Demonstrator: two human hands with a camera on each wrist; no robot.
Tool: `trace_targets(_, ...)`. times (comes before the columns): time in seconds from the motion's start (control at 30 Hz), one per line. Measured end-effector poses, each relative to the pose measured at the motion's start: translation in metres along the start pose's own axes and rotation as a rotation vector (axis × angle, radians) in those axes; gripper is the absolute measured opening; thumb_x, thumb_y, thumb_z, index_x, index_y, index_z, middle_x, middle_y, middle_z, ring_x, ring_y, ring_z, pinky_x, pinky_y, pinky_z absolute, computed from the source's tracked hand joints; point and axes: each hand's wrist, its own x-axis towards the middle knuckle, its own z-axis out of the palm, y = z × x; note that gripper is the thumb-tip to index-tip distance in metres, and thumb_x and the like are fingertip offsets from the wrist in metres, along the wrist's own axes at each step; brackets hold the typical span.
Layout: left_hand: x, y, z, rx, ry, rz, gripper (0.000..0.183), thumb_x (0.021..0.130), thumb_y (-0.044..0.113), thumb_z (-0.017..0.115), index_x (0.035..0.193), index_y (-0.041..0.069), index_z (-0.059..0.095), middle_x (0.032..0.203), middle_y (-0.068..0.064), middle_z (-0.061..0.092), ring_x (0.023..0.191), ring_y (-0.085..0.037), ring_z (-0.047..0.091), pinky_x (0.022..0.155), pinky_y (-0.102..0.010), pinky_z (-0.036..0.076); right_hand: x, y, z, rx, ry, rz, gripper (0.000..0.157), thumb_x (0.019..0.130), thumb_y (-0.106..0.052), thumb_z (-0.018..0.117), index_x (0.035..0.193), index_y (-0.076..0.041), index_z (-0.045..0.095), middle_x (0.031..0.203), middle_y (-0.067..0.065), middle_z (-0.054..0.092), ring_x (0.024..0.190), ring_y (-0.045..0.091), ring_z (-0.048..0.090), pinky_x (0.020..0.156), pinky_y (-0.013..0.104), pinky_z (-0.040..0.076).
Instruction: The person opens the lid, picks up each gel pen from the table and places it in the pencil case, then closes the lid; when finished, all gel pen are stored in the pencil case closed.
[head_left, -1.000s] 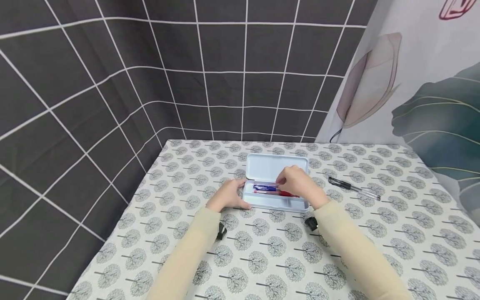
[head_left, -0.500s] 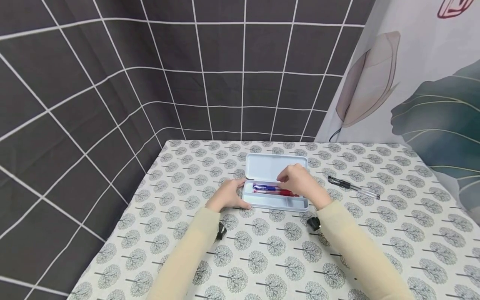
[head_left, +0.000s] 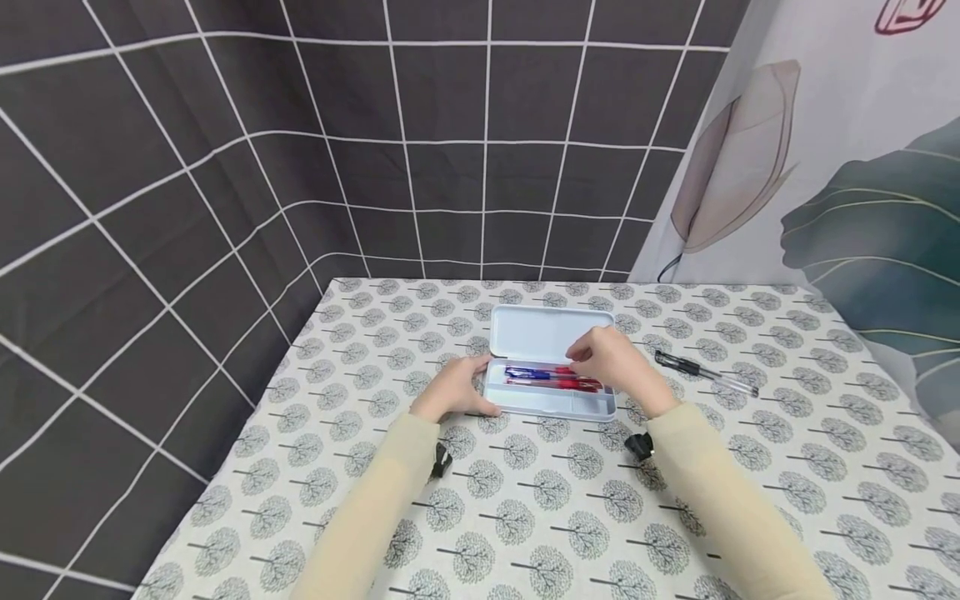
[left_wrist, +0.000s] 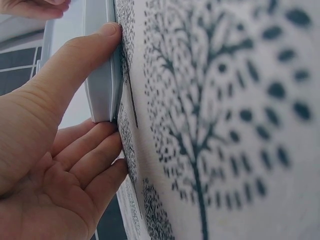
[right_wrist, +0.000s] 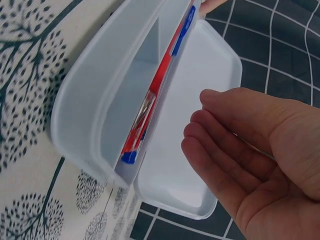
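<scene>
A light blue pencil case (head_left: 532, 401) lies on the table with its lid (head_left: 551, 332) raised at the back. My left hand (head_left: 453, 390) holds its left end, the thumb (left_wrist: 82, 65) along the front wall and the fingers at the rear corner. Blue and red pens (head_left: 525, 374) lie together in the rear compartment. Just above the right part of the case hovers my right hand (head_left: 615, 367). In the right wrist view its fingers (right_wrist: 225, 160) are loosely bent beside the thumb, with nothing seen between them, apart from the pens (right_wrist: 142, 117).
A clear pen with a black cap (head_left: 707, 372) lies to the right of the case on the tree-patterned tablecloth (head_left: 551, 542). Dark grid-patterned cloth (head_left: 450, 179) hangs behind and at the left, and a leaf-print curtain (head_left: 847, 167) at the right.
My right hand has drawn slightly up and to the right, off the pens, showing more of a red pen at the back. My left hand stays on the case.
</scene>
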Motion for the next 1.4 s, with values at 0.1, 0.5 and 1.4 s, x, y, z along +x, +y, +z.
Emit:
trace_targets(0.1, 0.001, 0.000, 0.000, 0.010, 0.005, 0.003, 0.099, 0.058, 0.025, 0.093, 0.145, 0.015, 0.047, 0.136, -0.007, 0.060, 0.119, -0.027, 0.059, 0.110, -0.045, 0.042, -0.002, 0.002, -0.003, 0.002, -0.003, 0.006, 0.021, 0.081, -0.004, 0.072, 0.101, 0.001, 0.075, 0.093, 0.014, 0.075, 0.079, 0.020, 0.071, 0.078, 0.038, 0.060)
trace_targets(0.5, 0.000, 0.002, -0.001, 0.009, 0.002, -0.011, 0.102, 0.058, 0.024, 0.093, 0.147, 0.014, 0.044, 0.141, -0.008, 0.057, 0.124, -0.028, 0.056, 0.112, -0.045, 0.040, -0.012, 0.014, -0.012, 0.008, -0.007, 0.045, 0.022, 0.082, -0.006, 0.074, 0.103, 0.000, 0.074, 0.095, 0.015, 0.075, 0.082, 0.023, 0.072, 0.078, 0.039, 0.061)
trace_targets(1.4, 0.001, 0.002, 0.001, 0.031, 0.008, -0.007, 0.104, 0.057, 0.025, 0.094, 0.147, 0.012, 0.043, 0.144, -0.007, 0.053, 0.127, -0.030, 0.054, 0.113, -0.045, 0.039, -0.033, 0.065, -0.026, -0.026, 0.052, 0.125, 0.024, 0.084, -0.009, 0.071, 0.106, 0.001, 0.073, 0.096, 0.016, 0.074, 0.084, 0.025, 0.070, 0.079, 0.043, 0.059)
